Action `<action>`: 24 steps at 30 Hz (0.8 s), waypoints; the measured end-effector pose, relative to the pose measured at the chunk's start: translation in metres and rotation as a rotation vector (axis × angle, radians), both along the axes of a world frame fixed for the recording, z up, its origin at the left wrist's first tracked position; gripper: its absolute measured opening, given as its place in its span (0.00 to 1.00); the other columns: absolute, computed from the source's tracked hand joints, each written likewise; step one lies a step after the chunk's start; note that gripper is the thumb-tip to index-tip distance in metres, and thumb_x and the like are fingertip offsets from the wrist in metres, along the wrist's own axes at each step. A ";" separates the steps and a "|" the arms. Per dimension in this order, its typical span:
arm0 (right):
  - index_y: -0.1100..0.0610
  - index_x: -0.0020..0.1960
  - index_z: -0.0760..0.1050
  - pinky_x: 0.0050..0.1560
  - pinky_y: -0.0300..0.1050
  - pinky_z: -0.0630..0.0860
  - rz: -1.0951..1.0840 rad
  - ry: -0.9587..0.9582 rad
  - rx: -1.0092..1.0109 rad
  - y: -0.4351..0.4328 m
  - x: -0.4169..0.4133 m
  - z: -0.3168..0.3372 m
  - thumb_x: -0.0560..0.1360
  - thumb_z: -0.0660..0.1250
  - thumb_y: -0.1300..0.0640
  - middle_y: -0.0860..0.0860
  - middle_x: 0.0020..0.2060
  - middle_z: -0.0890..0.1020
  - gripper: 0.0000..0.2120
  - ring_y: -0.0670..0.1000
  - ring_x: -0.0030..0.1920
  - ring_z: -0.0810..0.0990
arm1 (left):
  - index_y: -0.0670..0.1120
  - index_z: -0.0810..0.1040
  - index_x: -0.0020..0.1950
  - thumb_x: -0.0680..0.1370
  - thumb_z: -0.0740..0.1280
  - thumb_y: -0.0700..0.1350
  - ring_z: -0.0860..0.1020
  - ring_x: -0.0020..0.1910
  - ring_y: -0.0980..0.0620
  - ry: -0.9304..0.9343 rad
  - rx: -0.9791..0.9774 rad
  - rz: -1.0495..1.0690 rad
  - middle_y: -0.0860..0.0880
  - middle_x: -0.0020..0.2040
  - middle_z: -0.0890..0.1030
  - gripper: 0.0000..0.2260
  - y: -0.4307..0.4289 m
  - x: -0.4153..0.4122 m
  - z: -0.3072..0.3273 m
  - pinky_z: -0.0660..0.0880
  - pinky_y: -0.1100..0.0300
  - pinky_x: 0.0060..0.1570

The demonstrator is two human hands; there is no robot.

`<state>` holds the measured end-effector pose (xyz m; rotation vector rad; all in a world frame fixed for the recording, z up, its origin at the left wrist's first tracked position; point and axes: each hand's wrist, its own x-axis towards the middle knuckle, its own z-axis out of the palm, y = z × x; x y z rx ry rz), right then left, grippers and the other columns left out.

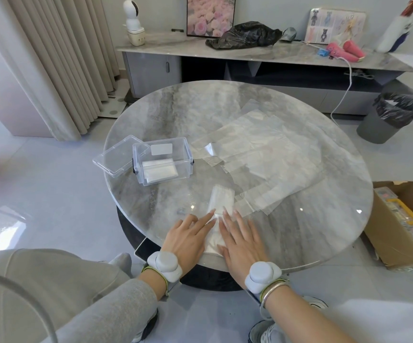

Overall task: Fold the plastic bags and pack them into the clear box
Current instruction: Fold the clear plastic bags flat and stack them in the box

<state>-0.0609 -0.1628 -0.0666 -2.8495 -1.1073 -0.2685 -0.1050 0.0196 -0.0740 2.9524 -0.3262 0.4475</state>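
Observation:
A clear plastic bag folded into a long narrow strip [219, 201] lies on the round marble table [166, 115], running from the near edge away from me. My left hand [188, 236] and my right hand [241, 240] lie flat with straight fingers on its near end, side by side, pressing it down. The clear box [163, 160] stands open at the left of the table with a folded bag [158, 170] inside. Its lid [117, 155] leans against its left side. Several unfolded clear bags [262, 154] lie spread across the right half of the table.
A low marble sideboard [250, 54] stands behind the table, carrying a black bag [245, 35], a framed picture and pink objects. A grey bin [388, 117] with a black liner sits at the right. An open cardboard carton [403, 219] stands on the floor by the table's right edge.

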 end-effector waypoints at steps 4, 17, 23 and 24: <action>0.59 0.73 0.66 0.69 0.57 0.56 -0.037 0.108 -0.075 -0.006 0.002 -0.009 0.82 0.38 0.45 0.52 0.74 0.64 0.30 0.56 0.76 0.58 | 0.47 0.77 0.68 0.72 0.61 0.44 0.73 0.55 0.48 0.017 0.113 -0.040 0.54 0.67 0.76 0.23 0.004 -0.004 -0.001 0.75 0.56 0.47; 0.60 0.65 0.76 0.70 0.52 0.63 0.202 -0.021 -0.058 -0.011 0.001 0.011 0.65 0.62 0.43 0.57 0.67 0.74 0.33 0.54 0.70 0.70 | 0.48 0.73 0.72 0.77 0.58 0.53 0.71 0.63 0.48 0.151 -0.005 -0.081 0.55 0.71 0.73 0.23 0.012 -0.004 0.012 0.68 0.55 0.60; 0.59 0.55 0.82 0.56 0.46 0.79 0.241 -0.060 -0.002 -0.003 0.006 0.004 0.54 0.76 0.54 0.54 0.53 0.84 0.29 0.51 0.56 0.82 | 0.50 0.74 0.69 0.74 0.56 0.48 0.72 0.62 0.50 0.170 -0.113 -0.050 0.57 0.68 0.75 0.24 0.013 -0.005 0.018 0.67 0.58 0.59; 0.59 0.54 0.83 0.55 0.45 0.79 0.243 -0.078 0.023 -0.003 0.006 0.004 0.57 0.75 0.55 0.54 0.52 0.84 0.25 0.51 0.55 0.82 | 0.50 0.75 0.69 0.73 0.55 0.46 0.72 0.62 0.50 0.170 -0.141 -0.041 0.57 0.67 0.76 0.24 0.012 -0.005 0.018 0.68 0.58 0.59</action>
